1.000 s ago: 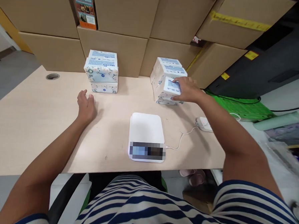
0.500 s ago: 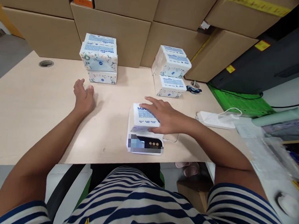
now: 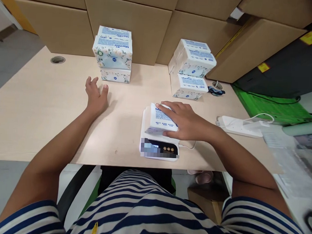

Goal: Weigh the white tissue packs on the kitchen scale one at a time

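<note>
A white tissue pack point(image 3: 162, 119) with blue print rests on a white digital scale point(image 3: 144, 135) near the desk's front edge. My right hand point(image 3: 185, 121) grips the pack from its right side, thumb along the near side and fingers over the top and far edge. Part of the scale's display is blurred out. Left of the scale, my left hand point(image 3: 96, 98) rests on the desk with its fingers apart and nothing in it. Just beyond it stands a left stack of tissue packs point(image 3: 114, 57). A right stack of tissue packs point(image 3: 193, 68) stands behind the scale.
Cardboard boxes point(image 3: 126, 28) line the desk's back edge. At the right lie a white power strip point(image 3: 239, 126) with a cable and a green mat point(image 3: 271, 105). A dark cloth strip point(image 3: 216, 91) lies by the right cable hole. Another cable hole point(image 3: 58, 60) is at the left.
The camera view has shifted, so the desk and stacks appear moved. My right hand stays on the pack, its fingers drawn a little closer round it. My left hand still rests open.
</note>
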`<state>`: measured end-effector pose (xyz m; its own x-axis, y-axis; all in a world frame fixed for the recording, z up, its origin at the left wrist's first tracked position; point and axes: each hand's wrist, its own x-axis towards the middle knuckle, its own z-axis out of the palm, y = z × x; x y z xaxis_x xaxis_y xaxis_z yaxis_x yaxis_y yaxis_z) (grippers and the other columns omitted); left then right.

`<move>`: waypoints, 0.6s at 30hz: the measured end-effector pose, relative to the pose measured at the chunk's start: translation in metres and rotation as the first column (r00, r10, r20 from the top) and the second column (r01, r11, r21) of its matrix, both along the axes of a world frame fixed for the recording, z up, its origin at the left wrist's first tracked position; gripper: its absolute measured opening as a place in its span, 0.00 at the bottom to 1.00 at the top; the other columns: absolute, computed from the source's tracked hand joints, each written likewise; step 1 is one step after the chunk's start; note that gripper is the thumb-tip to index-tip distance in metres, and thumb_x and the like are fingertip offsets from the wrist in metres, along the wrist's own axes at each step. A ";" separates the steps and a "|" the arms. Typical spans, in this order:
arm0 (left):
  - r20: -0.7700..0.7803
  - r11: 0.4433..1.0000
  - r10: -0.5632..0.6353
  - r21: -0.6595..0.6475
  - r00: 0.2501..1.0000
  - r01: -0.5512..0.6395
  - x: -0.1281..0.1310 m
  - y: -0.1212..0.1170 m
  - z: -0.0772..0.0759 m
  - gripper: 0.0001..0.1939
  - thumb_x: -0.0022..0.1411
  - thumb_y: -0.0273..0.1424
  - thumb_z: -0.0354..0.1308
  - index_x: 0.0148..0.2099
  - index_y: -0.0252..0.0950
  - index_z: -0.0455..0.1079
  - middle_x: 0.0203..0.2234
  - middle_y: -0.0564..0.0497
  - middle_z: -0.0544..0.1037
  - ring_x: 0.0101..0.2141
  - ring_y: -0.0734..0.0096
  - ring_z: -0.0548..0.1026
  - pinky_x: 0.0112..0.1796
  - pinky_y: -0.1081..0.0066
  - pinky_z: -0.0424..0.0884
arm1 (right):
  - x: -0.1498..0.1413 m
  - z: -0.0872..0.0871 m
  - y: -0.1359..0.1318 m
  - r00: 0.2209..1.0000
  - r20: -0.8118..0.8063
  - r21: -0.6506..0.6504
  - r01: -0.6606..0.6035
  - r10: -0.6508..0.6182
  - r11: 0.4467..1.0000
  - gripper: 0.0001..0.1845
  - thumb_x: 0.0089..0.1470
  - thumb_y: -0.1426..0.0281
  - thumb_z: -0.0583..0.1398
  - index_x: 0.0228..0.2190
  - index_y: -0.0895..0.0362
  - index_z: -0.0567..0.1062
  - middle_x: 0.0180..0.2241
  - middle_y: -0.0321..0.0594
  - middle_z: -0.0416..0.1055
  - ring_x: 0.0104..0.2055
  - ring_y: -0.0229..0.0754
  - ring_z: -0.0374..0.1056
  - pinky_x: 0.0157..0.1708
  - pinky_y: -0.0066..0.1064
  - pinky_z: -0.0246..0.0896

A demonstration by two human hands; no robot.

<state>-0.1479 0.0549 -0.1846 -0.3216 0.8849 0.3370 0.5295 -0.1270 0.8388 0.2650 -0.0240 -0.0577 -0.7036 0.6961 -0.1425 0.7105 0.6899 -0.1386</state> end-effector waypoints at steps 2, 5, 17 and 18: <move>-0.002 1.000 0.002 0.006 1.000 -0.002 0.001 0.000 0.000 0.36 0.74 0.53 0.65 0.73 0.42 0.63 0.83 0.34 0.49 0.85 0.41 0.42 0.82 0.39 0.40 | 0.005 0.004 0.001 0.999 -0.024 0.002 -0.027 0.027 1.000 0.61 0.62 0.36 0.65 0.83 0.45 0.50 0.85 0.55 0.49 0.84 0.78 0.48 0.79 0.81 0.45; -0.019 1.000 0.022 0.004 1.000 -0.022 0.002 -0.002 0.004 0.38 0.74 0.54 0.63 0.74 0.38 0.63 0.82 0.31 0.50 0.85 0.41 0.41 0.83 0.40 0.41 | 0.027 0.005 0.007 0.981 -0.192 0.043 -0.026 0.034 0.999 0.58 0.63 0.28 0.55 0.82 0.38 0.52 0.86 0.47 0.45 0.87 0.73 0.43 0.81 0.80 0.38; -0.188 0.998 0.019 -0.047 0.982 -0.028 -0.005 0.007 0.009 0.29 0.81 0.37 0.56 0.75 0.30 0.55 0.80 0.28 0.49 0.85 0.54 0.43 0.83 0.47 0.41 | 0.114 -0.125 0.055 0.474 -0.863 0.195 0.629 -0.172 0.753 0.51 0.66 0.28 0.42 0.77 0.43 0.56 0.72 0.54 0.62 0.74 0.64 0.66 0.77 0.69 0.57; -0.191 0.998 0.020 -0.050 0.981 -0.030 -0.006 0.009 0.007 0.30 0.81 0.36 0.56 0.75 0.30 0.54 0.80 0.28 0.50 0.84 0.56 0.44 0.83 0.48 0.40 | 0.115 -0.126 0.054 0.482 -0.862 0.202 0.612 -0.158 0.764 0.49 0.68 0.30 0.41 0.77 0.41 0.54 0.73 0.53 0.60 0.75 0.63 0.64 0.77 0.68 0.56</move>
